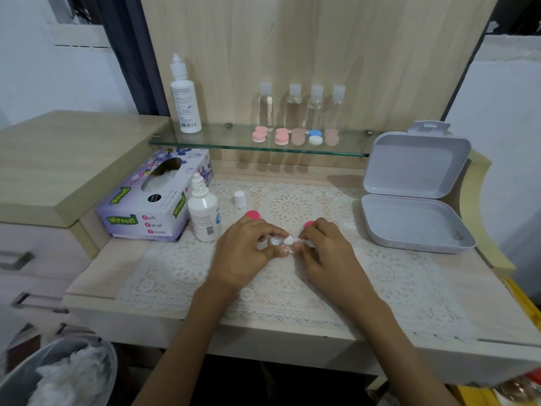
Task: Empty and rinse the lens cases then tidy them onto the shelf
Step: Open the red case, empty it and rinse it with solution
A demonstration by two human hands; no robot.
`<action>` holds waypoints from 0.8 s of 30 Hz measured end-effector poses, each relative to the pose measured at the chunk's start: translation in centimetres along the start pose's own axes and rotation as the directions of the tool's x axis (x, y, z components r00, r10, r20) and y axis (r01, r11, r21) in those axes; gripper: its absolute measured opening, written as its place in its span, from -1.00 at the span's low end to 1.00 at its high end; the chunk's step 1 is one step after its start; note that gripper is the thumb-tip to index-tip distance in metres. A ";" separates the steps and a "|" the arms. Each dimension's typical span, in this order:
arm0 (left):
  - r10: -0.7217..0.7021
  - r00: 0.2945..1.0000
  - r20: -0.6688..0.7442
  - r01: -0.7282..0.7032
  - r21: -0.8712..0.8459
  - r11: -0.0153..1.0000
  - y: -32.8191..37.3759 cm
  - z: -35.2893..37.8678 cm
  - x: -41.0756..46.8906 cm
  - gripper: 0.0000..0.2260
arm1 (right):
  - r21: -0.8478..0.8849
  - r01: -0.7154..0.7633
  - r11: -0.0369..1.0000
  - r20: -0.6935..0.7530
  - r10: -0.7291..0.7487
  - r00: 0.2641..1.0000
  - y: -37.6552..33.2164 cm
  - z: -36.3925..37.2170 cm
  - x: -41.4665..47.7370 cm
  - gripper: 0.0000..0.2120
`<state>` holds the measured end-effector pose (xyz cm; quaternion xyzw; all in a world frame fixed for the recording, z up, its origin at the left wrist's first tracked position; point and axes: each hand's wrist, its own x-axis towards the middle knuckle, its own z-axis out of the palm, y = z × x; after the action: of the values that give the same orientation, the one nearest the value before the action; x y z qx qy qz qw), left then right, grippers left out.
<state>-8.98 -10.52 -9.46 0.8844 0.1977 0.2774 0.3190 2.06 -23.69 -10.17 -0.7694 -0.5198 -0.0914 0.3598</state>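
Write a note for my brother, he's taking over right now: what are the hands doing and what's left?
Left hand holds the open lens case; right hand pinches a tissue wad against it.
One pink cap lies on the lace mat beyond the left hand, a second pink cap beyond the right.
Done: five cases sit on the glass shelf.
Small bottle stands uncapped, white cap beside it.
Left: finish wiping, cap this case, shelve it, cap the bottle.
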 end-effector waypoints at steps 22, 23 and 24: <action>0.213 0.972 -0.101 -0.232 -0.244 0.942 0.6 -0.1 -0.1 -0.76 | 0.861 -0.416 0.291 0.367 0.210 0.906 0.4 -1.2 0.7 -0.65; 0.214 0.971 -0.104 -0.233 -0.245 0.941 0.6 -0.1 -0.1 -0.76 | 0.861 -0.418 0.288 0.370 0.206 0.906 0.4 -1.3 0.7 -0.65; 0.213 0.971 -0.106 -0.233 -0.247 0.941 0.6 -0.1 -0.1 -0.76 | 0.855 -0.415 0.311 0.367 0.203 0.908 0.4 -1.3 0.7 -0.64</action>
<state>-9.05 -10.93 -9.00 0.8406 0.0708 0.3691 0.3901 3.02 -24.08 -8.98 -0.5277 -0.3553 0.3573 0.6839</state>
